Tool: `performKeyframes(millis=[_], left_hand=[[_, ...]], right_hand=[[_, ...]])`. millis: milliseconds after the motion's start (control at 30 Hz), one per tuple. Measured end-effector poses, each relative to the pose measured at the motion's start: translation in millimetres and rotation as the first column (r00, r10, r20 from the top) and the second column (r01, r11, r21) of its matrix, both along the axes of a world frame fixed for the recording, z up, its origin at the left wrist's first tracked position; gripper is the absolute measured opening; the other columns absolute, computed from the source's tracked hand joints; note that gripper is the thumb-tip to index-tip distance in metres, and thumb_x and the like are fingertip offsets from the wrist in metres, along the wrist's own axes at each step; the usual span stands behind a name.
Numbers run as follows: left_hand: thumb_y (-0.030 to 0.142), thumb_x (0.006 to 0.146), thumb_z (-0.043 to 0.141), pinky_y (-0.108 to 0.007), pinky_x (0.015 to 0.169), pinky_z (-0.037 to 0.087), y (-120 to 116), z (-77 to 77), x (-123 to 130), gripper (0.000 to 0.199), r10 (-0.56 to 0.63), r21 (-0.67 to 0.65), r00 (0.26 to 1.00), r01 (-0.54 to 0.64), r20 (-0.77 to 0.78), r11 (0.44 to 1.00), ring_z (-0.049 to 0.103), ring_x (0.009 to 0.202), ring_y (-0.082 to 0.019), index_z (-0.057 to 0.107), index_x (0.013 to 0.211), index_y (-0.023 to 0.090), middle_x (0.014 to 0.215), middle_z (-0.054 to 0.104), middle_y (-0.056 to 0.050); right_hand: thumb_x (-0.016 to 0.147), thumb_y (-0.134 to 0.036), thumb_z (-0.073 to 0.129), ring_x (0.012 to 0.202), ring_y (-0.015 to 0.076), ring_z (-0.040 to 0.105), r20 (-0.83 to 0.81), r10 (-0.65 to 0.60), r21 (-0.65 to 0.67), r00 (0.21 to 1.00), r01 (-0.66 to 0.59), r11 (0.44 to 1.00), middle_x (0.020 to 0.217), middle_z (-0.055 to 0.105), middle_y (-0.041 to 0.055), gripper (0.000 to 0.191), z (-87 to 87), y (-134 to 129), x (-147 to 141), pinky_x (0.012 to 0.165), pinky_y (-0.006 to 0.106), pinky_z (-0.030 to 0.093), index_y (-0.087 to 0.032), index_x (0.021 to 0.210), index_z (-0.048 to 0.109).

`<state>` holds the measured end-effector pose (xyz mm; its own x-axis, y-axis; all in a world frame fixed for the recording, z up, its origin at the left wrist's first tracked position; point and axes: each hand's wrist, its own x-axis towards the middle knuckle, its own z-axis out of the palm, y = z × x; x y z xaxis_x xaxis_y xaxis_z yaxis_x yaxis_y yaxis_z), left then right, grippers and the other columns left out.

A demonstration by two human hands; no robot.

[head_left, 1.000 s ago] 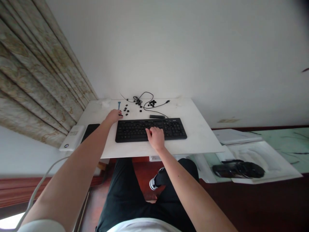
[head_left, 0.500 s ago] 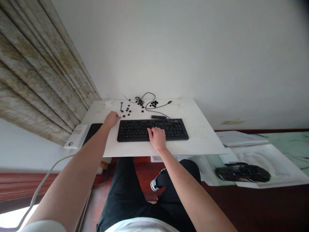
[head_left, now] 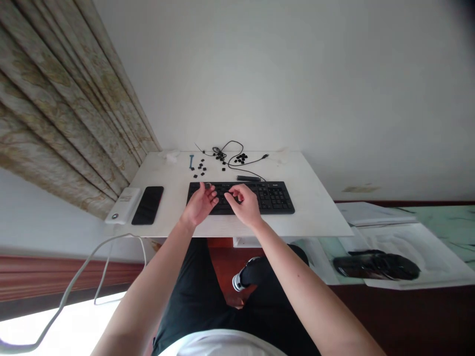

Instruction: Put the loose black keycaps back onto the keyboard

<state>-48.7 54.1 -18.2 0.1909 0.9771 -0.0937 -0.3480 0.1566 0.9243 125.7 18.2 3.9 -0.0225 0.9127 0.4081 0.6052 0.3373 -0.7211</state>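
Observation:
My left hand (head_left: 200, 204) hovers palm up over the left part of a black keyboard (head_left: 276, 198). Its thumb and forefinger pinch a small dark keycap (head_left: 208, 186), while the other fingers curl loosely. My right hand (head_left: 246, 203) is above the middle of the keyboard, close to the left one. Its fingers are bent, with a gap between thumb and forefinger, and nothing shows in them. Loose black keycaps (head_left: 201, 165) lie behind the keyboard on the left, and a further cluster of keycaps (head_left: 241, 158) lies farther back.
A blue tool (head_left: 191, 161) and a coiled black cable (head_left: 218, 152) lie at the back of the white table (head_left: 319, 217). A black bar (head_left: 248, 178) rests behind the keyboard. At left are a phone (head_left: 147, 205) and a white box (head_left: 123, 205) with a cord.
My left hand has come from beside the loose keycaps to over the keyboard, turning palm up with a keycap. My right hand has lifted off the keys and curled its fingers.

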Motion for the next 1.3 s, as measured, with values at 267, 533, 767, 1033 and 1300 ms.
performKeyframes(millis=[267, 533, 767, 1033, 1300], left_hand=[[0.053, 0.083, 0.071, -0.027, 0.079, 0.049, -27, -0.5, 9, 0.038, -0.121, -0.130, 0.918, 0.182, 0.377, 0.975, 0.063, 0.087, -0.014, 0.068, 0.093, 0.017, 0.094, 0.067, -0.004], [0.060, 0.084, 0.065, -0.024, 0.066, 0.045, -38, -9.9, 11, 0.047, -0.079, -0.113, 0.993, 0.088, 0.085, 0.990, 0.058, 0.073, -0.012, 0.069, 0.088, 0.014, 0.083, 0.065, -0.006], [0.042, 0.098, 0.048, -0.040, 0.088, 0.046, -19, -23.2, -23, 0.032, 0.455, 0.569, 0.554, 0.040, -0.697, 0.822, 0.061, 0.098, -0.024, 0.068, 0.100, 0.018, 0.102, 0.067, -0.011], [0.031, 0.098, 0.051, -0.043, 0.095, 0.043, -25, -40.5, -18, 0.020, 0.660, 0.666, 0.199, 0.448, -0.724, 0.596, 0.061, 0.102, -0.025, 0.065, 0.103, 0.018, 0.107, 0.067, -0.011], [0.031, 0.097, 0.052, -0.043, 0.092, 0.046, -25, -40.0, -11, 0.020, 0.636, 0.641, 0.219, 0.518, -0.740, 0.567, 0.062, 0.100, -0.025, 0.065, 0.102, 0.017, 0.107, 0.067, -0.011]], right_hand=[[0.089, -0.026, 0.064, 0.068, 0.0127, 0.050, -0.064, 0.219, 0.000, 0.974, -0.220, 0.976, 0.091, 0.059, 0.0028, 0.026, 18.1, 0, -19, 0.064, 0.027, 0.044, -0.023, 0.115, 0.070], [0.081, -0.026, 0.071, 0.063, 0.0115, 0.054, -0.219, 0.155, -0.108, 0.963, -0.182, 0.977, 0.082, 0.063, 0.0019, 0.008, 0.3, -4, -16, 0.061, 0.027, 0.046, -0.018, 0.081, 0.069], [0.072, -0.037, 0.076, 0.065, 0.0131, 0.062, -0.628, -0.159, -0.339, 0.762, -0.083, 0.937, 0.076, 0.069, 0.0014, 0.032, -13.3, 10, 23, 0.059, 0.026, 0.052, -0.018, 0.097, 0.068], [0.077, -0.022, 0.075, 0.065, 0.0128, 0.066, -0.639, -0.320, -0.542, 0.700, -0.115, 0.833, 0.081, 0.074, 0.0076, 0.010, -4.1, 23, 34, 0.063, 0.026, 0.058, -0.017, 0.082, 0.067], [0.070, -0.011, 0.077, 0.067, 0.0111, 0.065, -0.598, -0.269, -0.580, 0.755, -0.176, 0.795, 0.079, 0.075, 0.0063, 0.012, -21.1, 42, 29, 0.062, 0.021, 0.055, -0.016, 0.077, 0.070]])
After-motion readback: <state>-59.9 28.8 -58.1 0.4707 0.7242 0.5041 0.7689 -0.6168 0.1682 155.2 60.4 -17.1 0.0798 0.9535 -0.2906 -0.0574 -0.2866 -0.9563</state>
